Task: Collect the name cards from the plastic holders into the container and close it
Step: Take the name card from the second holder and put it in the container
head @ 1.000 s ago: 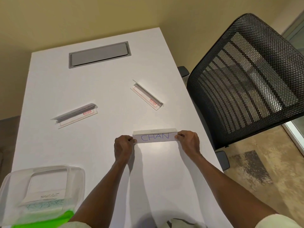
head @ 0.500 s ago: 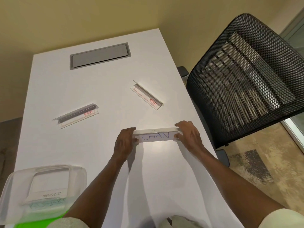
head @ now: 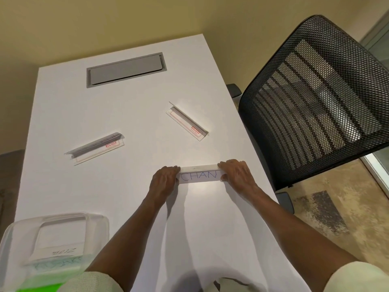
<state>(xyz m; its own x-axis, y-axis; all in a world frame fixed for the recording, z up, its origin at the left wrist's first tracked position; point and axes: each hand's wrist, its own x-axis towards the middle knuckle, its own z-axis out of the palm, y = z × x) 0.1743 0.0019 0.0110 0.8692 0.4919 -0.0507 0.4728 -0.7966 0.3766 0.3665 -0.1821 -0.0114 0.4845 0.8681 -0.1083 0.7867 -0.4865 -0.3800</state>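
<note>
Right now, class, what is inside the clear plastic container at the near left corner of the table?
Inside the container lie at least two name cards, one overlapping the other, with handwriting too blurred to read. Anything beneath them is covered.

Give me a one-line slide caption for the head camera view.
Left hand and right hand grip the ends of the CHAN name card holder on the white table.

container (head: pixel 99 223) cropped at bottom-left, its cards' (head: pixel 55 255) writing blurred, perhaps illegible
</note>
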